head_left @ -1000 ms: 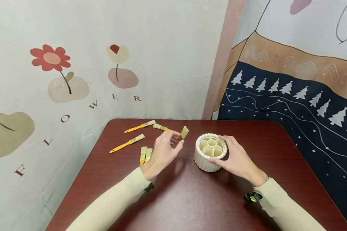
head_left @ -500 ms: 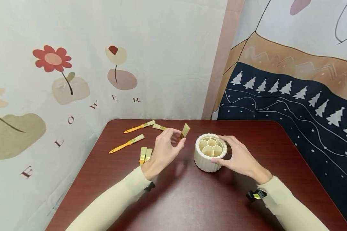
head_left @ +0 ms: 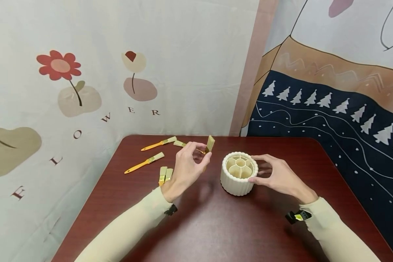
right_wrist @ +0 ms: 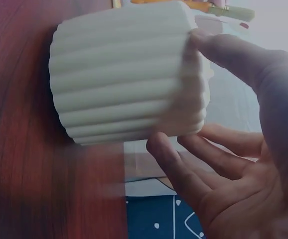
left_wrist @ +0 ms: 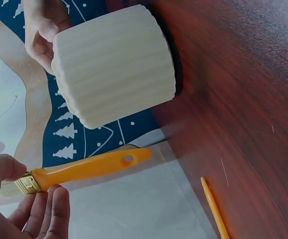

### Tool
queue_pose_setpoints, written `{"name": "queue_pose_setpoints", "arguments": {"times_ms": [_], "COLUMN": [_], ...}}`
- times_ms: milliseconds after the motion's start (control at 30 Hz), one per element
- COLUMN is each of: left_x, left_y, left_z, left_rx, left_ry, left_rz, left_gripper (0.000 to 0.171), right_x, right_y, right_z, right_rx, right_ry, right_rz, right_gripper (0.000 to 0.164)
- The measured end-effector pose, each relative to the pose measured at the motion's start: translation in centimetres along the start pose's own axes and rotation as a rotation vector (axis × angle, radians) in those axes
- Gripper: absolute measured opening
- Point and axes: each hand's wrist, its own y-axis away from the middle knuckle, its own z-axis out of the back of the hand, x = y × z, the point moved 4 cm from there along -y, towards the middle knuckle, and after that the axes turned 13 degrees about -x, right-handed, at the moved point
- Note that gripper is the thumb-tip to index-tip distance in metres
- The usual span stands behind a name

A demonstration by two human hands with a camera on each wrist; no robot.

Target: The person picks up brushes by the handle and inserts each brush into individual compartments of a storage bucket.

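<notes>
My left hand (head_left: 188,169) pinches a paintbrush (head_left: 210,144) by its metal band, left of a cream fluted brush holder. In the left wrist view its orange handle (left_wrist: 94,168) points away from the palm toward the table, beside the holder, while my thumb covers part of the bristles. The round holder (head_left: 237,183) stands upright on the table, its top divided into petal-shaped compartments around a central ring. At the holder's right side, my right hand (head_left: 280,176) grips the rim, thumb at the front and fingers behind. Both hands are apart from each other.
Several more orange-handled paintbrushes lie to the left, among them a brush (head_left: 144,163) at the far left and a pair (head_left: 163,174) partly hidden by my left wrist. The dark red table (head_left: 216,225) meets a printed cloth wall (head_left: 190,72) at the back.
My left hand has raised the paintbrush slightly, its bristles now more upright. My right hand has slid a little to the right along the holder's rim; the holder has barely moved.
</notes>
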Motion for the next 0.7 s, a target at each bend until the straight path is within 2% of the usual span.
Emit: {"name": "queue_pose_setpoints", "arguments": {"times_ms": [300,700], "left_x": [-0.12,-0.71], "left_y": [-0.65,-0.96], "left_z": [-0.3,-0.48], "left_rx": [-0.022,-0.057], "left_ry": [0.052,0.113], "left_rz": [-0.013,-0.016], "left_gripper": [0.024,0.021], "right_x": [-0.61,-0.56], "right_y": [-0.36,-0.53], "right_z": [0.11,0.16], "right_rx": [-0.009,-0.005], "right_ry": [-0.025,0.001], "right_rz": [-0.008,-0.004], "right_gripper": [0.084,0.084]}}
